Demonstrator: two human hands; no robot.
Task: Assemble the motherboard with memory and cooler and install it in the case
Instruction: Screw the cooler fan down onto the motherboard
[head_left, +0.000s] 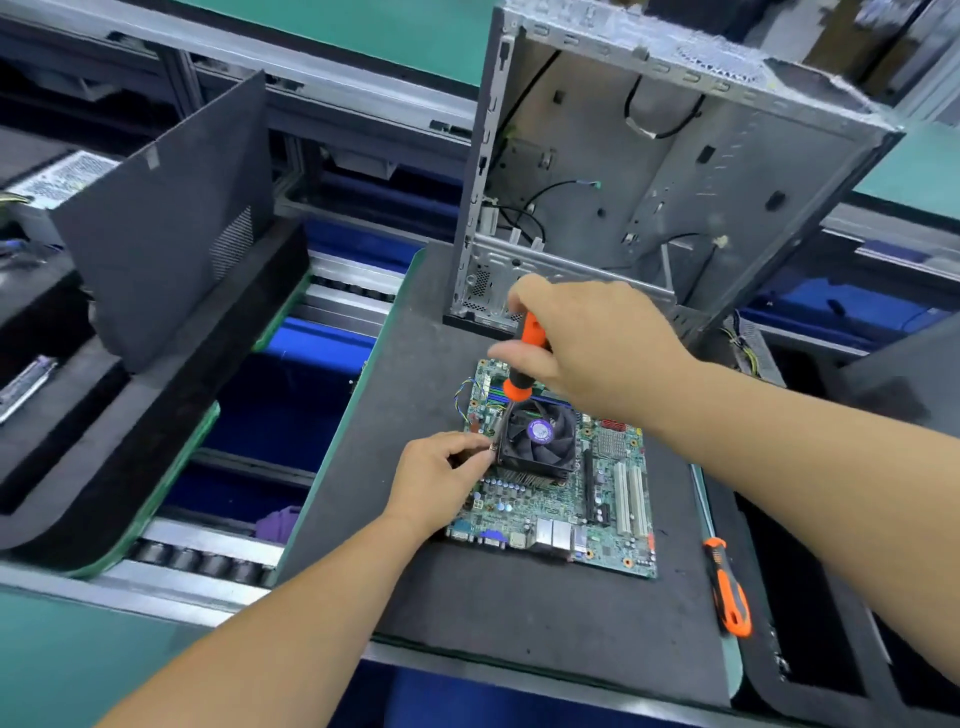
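A green motherboard (566, 514) lies flat on the dark mat (519, 613). A black cooler fan (540, 439) with a purple hub sits on it over a finned heatsink. My right hand (597, 348) grips an orange-and-black screwdriver (524, 364) from above, its shaft pointing down at the cooler's left corner. My left hand (441, 478) pinches at that same corner, fingertips beside the screwdriver tip. The open metal case (675, 171) stands upright behind the board, loose cables inside.
A second orange-and-black screwdriver (727, 587) lies on the mat's right edge. A dark case side panel (166, 228) leans on the left pallet. Conveyor rollers (208, 564) and a blue gap lie between the pallets. A power supply (57, 182) sits far left.
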